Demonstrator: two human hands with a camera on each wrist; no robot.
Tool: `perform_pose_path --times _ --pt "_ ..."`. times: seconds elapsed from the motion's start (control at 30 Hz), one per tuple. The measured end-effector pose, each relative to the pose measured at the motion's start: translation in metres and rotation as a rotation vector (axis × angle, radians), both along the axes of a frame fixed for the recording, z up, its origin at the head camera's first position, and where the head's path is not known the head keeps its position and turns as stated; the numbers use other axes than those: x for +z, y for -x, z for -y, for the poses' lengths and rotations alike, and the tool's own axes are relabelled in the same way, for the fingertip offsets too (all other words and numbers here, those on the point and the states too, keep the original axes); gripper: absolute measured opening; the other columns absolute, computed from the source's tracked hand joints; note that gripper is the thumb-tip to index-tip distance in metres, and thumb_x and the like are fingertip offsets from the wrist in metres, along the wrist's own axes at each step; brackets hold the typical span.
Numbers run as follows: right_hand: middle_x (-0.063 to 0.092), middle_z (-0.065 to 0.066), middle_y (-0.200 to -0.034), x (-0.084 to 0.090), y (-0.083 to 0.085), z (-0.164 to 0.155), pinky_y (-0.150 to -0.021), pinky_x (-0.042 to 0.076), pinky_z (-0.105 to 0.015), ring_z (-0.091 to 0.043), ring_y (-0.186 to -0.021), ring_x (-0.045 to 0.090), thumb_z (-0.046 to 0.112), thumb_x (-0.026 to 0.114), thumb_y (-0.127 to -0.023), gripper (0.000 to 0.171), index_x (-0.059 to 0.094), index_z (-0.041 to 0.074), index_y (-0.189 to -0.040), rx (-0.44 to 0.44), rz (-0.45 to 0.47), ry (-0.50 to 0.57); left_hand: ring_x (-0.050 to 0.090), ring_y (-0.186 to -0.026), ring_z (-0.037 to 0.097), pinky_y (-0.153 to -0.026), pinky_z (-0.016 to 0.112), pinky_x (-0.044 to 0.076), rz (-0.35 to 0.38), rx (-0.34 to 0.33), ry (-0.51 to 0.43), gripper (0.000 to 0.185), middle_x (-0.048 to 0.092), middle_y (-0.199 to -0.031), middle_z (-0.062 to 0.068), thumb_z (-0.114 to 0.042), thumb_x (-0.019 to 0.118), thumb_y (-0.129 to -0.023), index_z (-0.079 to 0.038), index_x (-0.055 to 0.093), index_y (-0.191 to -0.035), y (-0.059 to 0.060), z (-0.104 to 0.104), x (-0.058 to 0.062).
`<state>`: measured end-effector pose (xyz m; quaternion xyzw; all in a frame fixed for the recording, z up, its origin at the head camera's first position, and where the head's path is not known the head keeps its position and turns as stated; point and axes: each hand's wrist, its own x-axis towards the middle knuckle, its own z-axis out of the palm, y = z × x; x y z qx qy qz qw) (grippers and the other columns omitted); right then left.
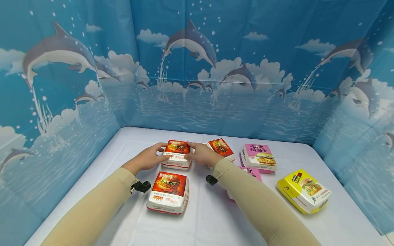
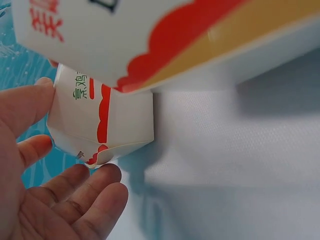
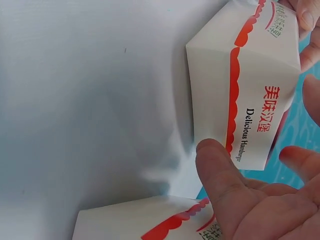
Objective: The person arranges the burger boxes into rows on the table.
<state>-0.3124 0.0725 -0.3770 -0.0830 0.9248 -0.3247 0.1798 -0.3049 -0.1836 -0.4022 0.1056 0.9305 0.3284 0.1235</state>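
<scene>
Burger box (image 1: 176, 154) clasped by both hands, neighbours close.

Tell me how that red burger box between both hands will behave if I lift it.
The red burger box is thin folded card, so probably light and easily dented. Its glossy sides may slip under the left hand and right hand. Its flat base on the white table suggests it won't roll.

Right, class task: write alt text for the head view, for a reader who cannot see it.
Two hands, left hand and right hand, hold a red-topped white cardboard burger box from either side on a white table. Two more red boxes, two pink and one yellow box lie around.
</scene>
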Motion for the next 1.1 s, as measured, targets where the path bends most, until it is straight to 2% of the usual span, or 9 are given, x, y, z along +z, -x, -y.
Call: perform_pose_path --times 0.1,0.23,0.37,0.6,0.73,0.87,0.97,1.1 --pt "0.041 -0.007 -0.169 0.001 0.000 -0.001 -0.116 0.044 -0.048 -0.027 -0.146 0.046 0.042 0.073 -0.099 0.077 0.036 0.032 -0.165 0.011 -0.019 -0.029 0.047 -0.146 0.043 -0.115 0.064 0.042 -0.008 -0.006 0.005 0.070 0.050 -0.158 0.019 -0.051 0.062 -0.103 -0.022 0.038 -0.162 0.000 0.000 0.000" --pt "0.042 -0.008 -0.168 0.003 0.000 -0.002 -0.123 0.039 -0.052 -0.029 -0.154 0.041 0.043 0.072 -0.100 0.077 0.034 0.031 -0.166 0.035 -0.057 -0.077 0.046 -0.148 0.043 -0.116 0.064 0.041 -0.008 -0.005 0.008 0.070 0.050 -0.159 0.019 -0.050 0.062 -0.104 -0.022 0.037 -0.163 -0.001 -0.001 0.002" --pt "0.043 -0.009 -0.168 0.003 -0.002 -0.002 -0.124 0.037 -0.053 -0.031 -0.155 0.040 0.042 0.071 -0.100 0.076 0.035 0.029 -0.166 0.039 -0.056 -0.079 0.045 -0.148 0.043 -0.116 0.065 0.040 -0.006 0.001 0.009 0.069 0.049 -0.160 0.018 -0.049 0.062 -0.104 -0.022 0.038 -0.162 -0.003 -0.001 0.004" --pt "0.046 -0.010 -0.165 0.002 -0.005 -0.002 -0.117 0.045 -0.049 -0.027 -0.146 0.050 0.042 0.073 -0.099 0.075 0.038 0.029 -0.165 0.031 -0.045 -0.063 0.046 -0.148 0.043 -0.116 0.065 0.040 -0.011 0.001 0.019 0.067 0.050 -0.159 0.018 -0.048 0.062 -0.104 -0.022 0.040 -0.161 -0.003 -0.002 0.004" --pt "0.046 -0.010 -0.165 0.003 -0.006 -0.002 -0.107 0.048 -0.045 -0.025 -0.133 0.055 0.042 0.073 -0.099 0.075 0.038 0.029 -0.164 0.031 -0.046 -0.069 0.049 -0.145 0.042 -0.115 0.063 0.042 -0.012 0.000 0.017 0.065 0.049 -0.160 0.018 -0.047 0.062 -0.105 -0.022 0.041 -0.161 -0.003 -0.002 0.003" --pt "0.047 -0.009 -0.165 0.003 -0.005 -0.004 -0.099 0.047 -0.044 -0.026 -0.124 0.054 0.042 0.073 -0.099 0.075 0.039 0.029 -0.164 0.036 -0.054 -0.088 0.054 -0.142 0.040 -0.114 0.060 0.046 -0.013 0.004 0.005 0.064 0.048 -0.161 0.018 -0.046 0.062 -0.105 -0.022 0.041 -0.161 -0.003 -0.002 0.005" --pt "0.047 -0.009 -0.165 0.003 -0.003 -0.007 -0.106 0.048 -0.045 -0.025 -0.128 0.054 0.043 0.071 -0.100 0.074 0.039 0.029 -0.164 0.043 -0.072 -0.101 0.054 -0.143 0.040 -0.112 0.059 0.048 -0.021 0.008 -0.006 0.065 0.046 -0.162 0.018 -0.045 0.062 -0.105 -0.021 0.039 -0.162 -0.004 -0.002 0.009" --pt "0.045 -0.010 -0.166 0.009 -0.005 -0.010 -0.121 0.041 -0.051 -0.028 -0.147 0.048 0.043 0.069 -0.101 0.073 0.037 0.027 -0.165 0.051 -0.097 -0.100 0.050 -0.146 0.041 -0.113 0.059 0.048 -0.042 0.000 -0.032 0.066 0.043 -0.164 0.019 -0.042 0.061 -0.106 -0.019 0.038 -0.163 -0.006 -0.001 0.017"
